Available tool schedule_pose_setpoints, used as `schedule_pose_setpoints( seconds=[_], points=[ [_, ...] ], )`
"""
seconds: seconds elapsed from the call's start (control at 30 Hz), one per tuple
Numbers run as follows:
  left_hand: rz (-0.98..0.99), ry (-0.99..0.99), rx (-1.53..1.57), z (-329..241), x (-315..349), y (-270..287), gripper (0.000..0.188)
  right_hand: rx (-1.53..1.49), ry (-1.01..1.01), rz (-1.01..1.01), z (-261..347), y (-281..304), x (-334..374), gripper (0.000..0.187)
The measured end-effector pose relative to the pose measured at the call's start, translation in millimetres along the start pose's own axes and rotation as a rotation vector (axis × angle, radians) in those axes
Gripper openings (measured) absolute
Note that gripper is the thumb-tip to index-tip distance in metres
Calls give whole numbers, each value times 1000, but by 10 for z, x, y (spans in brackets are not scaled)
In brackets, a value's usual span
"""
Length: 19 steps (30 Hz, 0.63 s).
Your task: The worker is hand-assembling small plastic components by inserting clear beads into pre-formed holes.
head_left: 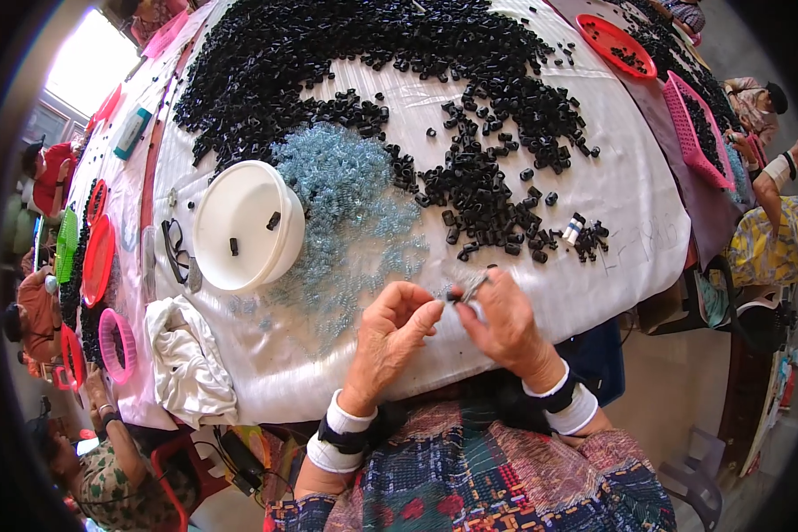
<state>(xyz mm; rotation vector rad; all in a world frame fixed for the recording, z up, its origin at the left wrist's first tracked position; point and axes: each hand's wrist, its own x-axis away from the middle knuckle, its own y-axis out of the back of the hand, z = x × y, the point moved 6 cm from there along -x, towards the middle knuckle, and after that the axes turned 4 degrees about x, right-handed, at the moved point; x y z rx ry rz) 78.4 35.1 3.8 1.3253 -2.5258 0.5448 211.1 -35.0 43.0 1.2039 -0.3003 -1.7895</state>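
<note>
Over the near edge of the table my left hand [397, 330] is closed, thumb and index finger pinched together. A faint pale bit shows at its fingertips, too small to name. Close beside it, my right hand [507, 321] is closed round a small black part [455, 295] and a thin silvery metal piece [474, 285]. Just beyond the hands lies a loose heap of small clear-blue coil-like pieces [346, 191]. Small black cylindrical parts [479, 191] are piled to its right, with a larger mass of them at the far side.
Left of the blue heap stands a white round tub [220, 232] with two black parts on it. Eyeglasses [176, 251] and a white cloth [186, 359] lie nearby. A small white tube [574, 230] is at right. Other people sit at side tables with red trays [616, 44] and pink baskets [696, 133].
</note>
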Motion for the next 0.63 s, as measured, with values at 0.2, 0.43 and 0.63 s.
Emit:
schedule_pose_setpoints(
  seconds=[0.2, 0.43, 0.63],
  points=[
    [105, 70, 194, 191, 18, 159, 20, -201, -15, 31, 141, -96, 62, 28],
    [-27, 33, 274, 107, 61, 356, 26, -96, -202, 7, -190, 55, 51, 22],
    [-4, 23, 317, 195, 92, 401, 24, 211, -140, 109, -184, -181, 172, 24]
  ],
)
